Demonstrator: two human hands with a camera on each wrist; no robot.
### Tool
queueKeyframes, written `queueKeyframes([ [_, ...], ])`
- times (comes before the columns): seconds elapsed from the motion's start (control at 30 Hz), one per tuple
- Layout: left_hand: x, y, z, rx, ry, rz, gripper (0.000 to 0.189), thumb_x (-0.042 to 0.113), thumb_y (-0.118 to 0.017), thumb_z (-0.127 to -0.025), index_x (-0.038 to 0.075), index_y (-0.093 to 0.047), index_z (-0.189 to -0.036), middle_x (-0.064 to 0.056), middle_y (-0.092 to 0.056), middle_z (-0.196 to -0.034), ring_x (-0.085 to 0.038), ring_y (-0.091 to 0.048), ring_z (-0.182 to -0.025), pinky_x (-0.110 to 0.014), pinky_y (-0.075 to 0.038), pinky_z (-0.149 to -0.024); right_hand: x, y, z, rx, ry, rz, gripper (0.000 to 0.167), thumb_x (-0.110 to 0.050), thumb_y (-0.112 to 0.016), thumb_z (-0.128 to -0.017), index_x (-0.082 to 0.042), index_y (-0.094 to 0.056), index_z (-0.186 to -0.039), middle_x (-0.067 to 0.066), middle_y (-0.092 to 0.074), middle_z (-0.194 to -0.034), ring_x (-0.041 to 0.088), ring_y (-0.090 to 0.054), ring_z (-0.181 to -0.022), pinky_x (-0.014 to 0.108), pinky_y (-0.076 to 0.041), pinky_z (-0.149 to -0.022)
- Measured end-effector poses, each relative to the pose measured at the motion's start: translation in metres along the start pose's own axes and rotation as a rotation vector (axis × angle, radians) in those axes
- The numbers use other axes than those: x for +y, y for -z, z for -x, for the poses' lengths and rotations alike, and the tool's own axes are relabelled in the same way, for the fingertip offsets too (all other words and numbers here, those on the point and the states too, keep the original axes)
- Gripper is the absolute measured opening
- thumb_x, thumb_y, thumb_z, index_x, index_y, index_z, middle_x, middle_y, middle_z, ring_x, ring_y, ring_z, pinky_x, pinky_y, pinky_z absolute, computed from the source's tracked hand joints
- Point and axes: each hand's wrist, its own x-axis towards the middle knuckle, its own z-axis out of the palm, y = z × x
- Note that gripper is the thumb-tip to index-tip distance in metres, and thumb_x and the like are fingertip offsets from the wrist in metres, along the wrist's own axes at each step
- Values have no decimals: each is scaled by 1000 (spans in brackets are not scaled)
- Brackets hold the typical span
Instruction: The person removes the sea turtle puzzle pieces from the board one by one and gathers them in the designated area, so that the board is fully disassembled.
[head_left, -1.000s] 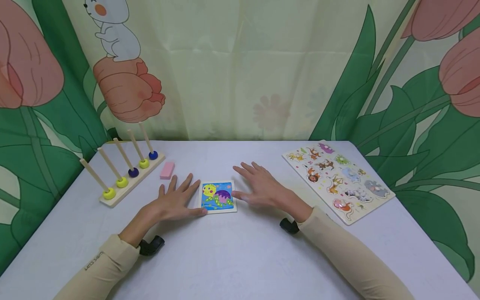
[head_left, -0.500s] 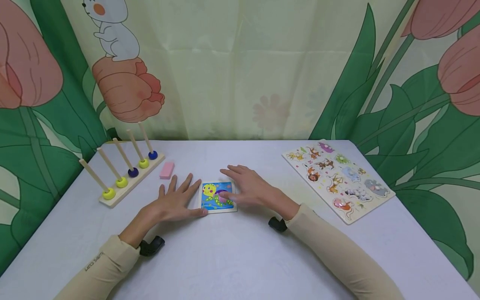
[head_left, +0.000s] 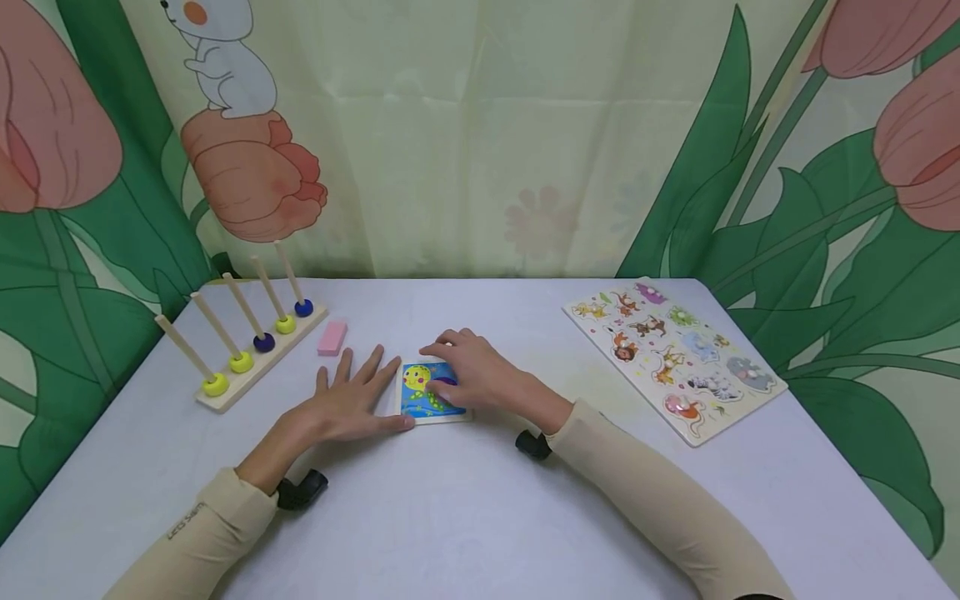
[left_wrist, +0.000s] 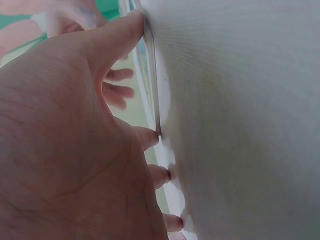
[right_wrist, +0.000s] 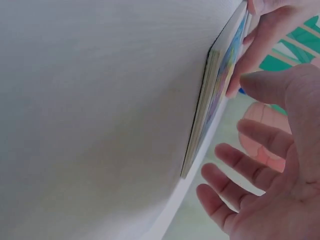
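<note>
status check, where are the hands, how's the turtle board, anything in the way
Left hand spread at left edge of turtle board. Right hand above it, holding nothing. Board flat. Pink block apart, not blocking.

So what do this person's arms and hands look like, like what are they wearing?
The left sleeve and right sleeve are long and beige, with small dark lettering on the left one. The left hand and right hand are ungloved, each with a small black device by its wrist.
</note>
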Motion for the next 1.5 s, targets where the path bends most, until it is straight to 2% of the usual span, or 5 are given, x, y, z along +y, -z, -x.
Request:
queueKeyframes([
  [0.27,-1,0,1,-18,-7,24,113,84,-57,-87,18,-20,-171,-20,-2,-180,-62,8,-160,-89,1,-116,-5,-5,-12,-43,11,-24,46,-39,-66,-103,-20,-66,-144,7,-65,-130,22,-58,-113,38,-53,-99],
  [0.5,-2,0,0,-11,0,21,111,83,-56,-89,19,-18,-171,-18,-1,-180,-60,9,-161,-89,1,-117,-7,-6,-22,-68,71,-45,40,-34,-66,-104,-19,-68,-141,5,-65,-117,17,-55,-97,28,-48,-83],
  [0.77,-4,-1,-1,-15,3,10,110,83,-55,-90,20,-16,-172,-18,0,-180,-61,9,-160,-89,1,-116,-10,-5,-27,-115,87,-75,37,-31,-65,-104,-19,-67,-139,7,-63,-117,18,-54,-96,29,-49,-84],
  [1.1,-5,0,0,-12,-6,15,110,83,-55,-90,21,-15,-172,-18,0,-180,-61,9,-160,-89,1,-116,-8,-5,-32,-150,72,-71,38,-32,-63,-103,-22,-63,-140,7,-62,-123,19,-56,-103,35,-53,-94],
  [1.5,-3,1,1,-12,-10,16,109,82,-55,-90,22,-15,-172,-18,0,-180,-61,9,-160,-89,1,-116,-9,-4,-35,-179,40,-87,37,-31,-63,-103,-23,-62,-139,4,-61,-120,18,-56,-100,32,-50,-91],
])
